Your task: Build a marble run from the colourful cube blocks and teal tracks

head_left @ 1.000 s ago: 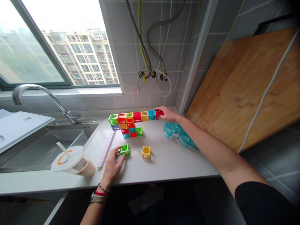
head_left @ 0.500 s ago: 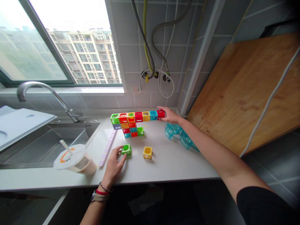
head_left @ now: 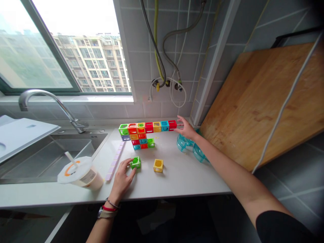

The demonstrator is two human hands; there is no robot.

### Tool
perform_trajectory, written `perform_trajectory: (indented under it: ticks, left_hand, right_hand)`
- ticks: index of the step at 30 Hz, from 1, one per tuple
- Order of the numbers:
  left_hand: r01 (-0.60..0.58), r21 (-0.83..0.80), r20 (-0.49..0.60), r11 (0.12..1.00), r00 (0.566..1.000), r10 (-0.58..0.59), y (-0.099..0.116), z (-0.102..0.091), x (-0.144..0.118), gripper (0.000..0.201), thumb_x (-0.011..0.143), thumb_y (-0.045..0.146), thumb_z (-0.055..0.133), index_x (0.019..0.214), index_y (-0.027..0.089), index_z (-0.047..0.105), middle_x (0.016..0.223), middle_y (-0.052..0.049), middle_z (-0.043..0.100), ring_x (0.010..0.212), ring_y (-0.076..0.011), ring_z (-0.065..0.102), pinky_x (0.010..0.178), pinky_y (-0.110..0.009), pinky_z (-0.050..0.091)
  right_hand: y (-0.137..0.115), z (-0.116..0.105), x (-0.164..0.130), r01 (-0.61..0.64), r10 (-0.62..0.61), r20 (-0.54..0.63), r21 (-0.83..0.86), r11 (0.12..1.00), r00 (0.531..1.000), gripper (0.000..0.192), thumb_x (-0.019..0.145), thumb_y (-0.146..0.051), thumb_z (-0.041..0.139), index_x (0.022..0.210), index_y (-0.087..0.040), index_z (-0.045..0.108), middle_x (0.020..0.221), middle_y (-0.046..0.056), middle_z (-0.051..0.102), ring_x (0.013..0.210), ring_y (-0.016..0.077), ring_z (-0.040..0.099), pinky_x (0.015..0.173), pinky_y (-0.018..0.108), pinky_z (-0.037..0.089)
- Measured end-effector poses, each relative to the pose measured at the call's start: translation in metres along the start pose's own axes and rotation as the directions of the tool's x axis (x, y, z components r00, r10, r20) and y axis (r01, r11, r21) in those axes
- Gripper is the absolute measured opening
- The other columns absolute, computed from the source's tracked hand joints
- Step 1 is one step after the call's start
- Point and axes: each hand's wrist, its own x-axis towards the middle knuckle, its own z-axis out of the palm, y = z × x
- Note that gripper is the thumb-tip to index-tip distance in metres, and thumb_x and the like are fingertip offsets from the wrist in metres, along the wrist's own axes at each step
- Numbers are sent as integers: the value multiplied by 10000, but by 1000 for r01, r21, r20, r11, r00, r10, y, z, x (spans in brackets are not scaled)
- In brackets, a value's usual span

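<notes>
My left hand [head_left: 124, 175] rests on the counter with its thumb and fingers around a green hollow cube block [head_left: 136, 163]. A yellow cube block [head_left: 158, 165] sits just to the right of it. Behind them stands a structure of colourful cube blocks [head_left: 139, 136], its top row reaching out to the right over the counter. At the end of that row is a red cube block [head_left: 172, 125]. Beside this end, my right hand [head_left: 186, 128] has its fingers spread and holds nothing. Translucent blue plastic pieces [head_left: 184, 143] lie partly hidden beneath my right forearm.
A lidded drink cup [head_left: 83, 172] with a straw stands by the sink [head_left: 101, 140] at left. A pale purple strip [head_left: 115, 162] lies beside my left hand. The wooden board [head_left: 273, 98] leans at right. The counter's front edge [head_left: 172, 195] runs below the blocks.
My right hand has let go of the red end block and moved slightly right, its fingers opening. The top row stays up. My left hand keeps its place at the green block.
</notes>
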Motion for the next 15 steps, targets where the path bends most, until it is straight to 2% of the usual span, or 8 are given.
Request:
perform_trajectory:
  ticks: [3, 10, 12, 14, 15]
  left_hand:
    - [-16, 41, 12, 999, 1000, 15, 2, 0, 0, 325, 921, 366, 607, 1218, 235, 624, 1337, -125, 584, 1256, -297, 578, 1085, -509, 480]
    - [-15, 17, 7, 1000, 1000, 15, 6, -3, 0, 156, 918, 375, 605, 933, 221, 625, 1362, -116, 592, 1241, -291, 599, 1097, -491, 462]
    - [3, -11, -2, 1000, 1000, -3, 9, -4, 0, 168, 915, 392, 610, 913, 224, 617, 1342, -108, 620, 1213, -285, 622, 1083, -490, 474]
    - [27, -55, -19, 998, 999, -28, 13, -4, 0, 195, 913, 421, 617, 906, 226, 611, 1310, -105, 647, 1186, -280, 641, 1049, -483, 503]
    - [43, -85, -26, 995, 999, -45, 14, -4, 0, 211, 911, 436, 621, 908, 225, 607, 1300, -107, 655, 1174, -278, 649, 1030, -479, 520]
  right_hand:
    - [0, 7, -26, -17, 19, -123, 23, 1000, 992, 849, 739, -337, 781, 1506, -310, 416, 1416, 122, 531, 1139, 276, 628, 924, 464, 555]
    - [-10, 30, -81, -28, 51, -238, 97, 995, 970, 725, 830, -379, 688, 1495, -284, 416, 1363, 127, 557, 1082, 254, 637, 908, 444, 568]
    - [-19, 43, -104, -35, 56, -170, 121, 992, 984, 603, 866, -384, 652, 1433, -262, 488, 1312, 125, 584, 1056, 244, 646, 874, 420, 578]
    - [-30, 59, -129, -21, 22, -15, 96, 995, 1000, 456, 890, -378, 631, 1324, -243, 585, 1280, 118, 601, 1049, 241, 648, 869, 412, 577]
    - [-35, 67, -141, -5, -1, 84, 65, 998, 996, 444, 892, -377, 637, 1313, -242, 597, 1273, 115, 606, 1060, 245, 645, 885, 422, 573]
